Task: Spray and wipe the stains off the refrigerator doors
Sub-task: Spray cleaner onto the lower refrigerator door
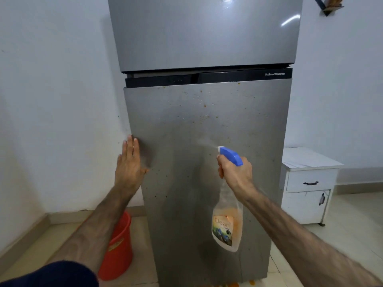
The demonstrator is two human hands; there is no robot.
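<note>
head view: "clean" label on spray bottle (227, 226)

White painted walls (51, 90) meet a pale tiled floor (342, 235) along a beige skirting (24, 241). Right of the right hand, a white cabinet (306, 195) with a drawer and a door, both dark-handled, stands against the wall. Below the left hand, a red bucket (118, 251) rests on the floor. High right, a dark wall bracket (329, 7).
</note>
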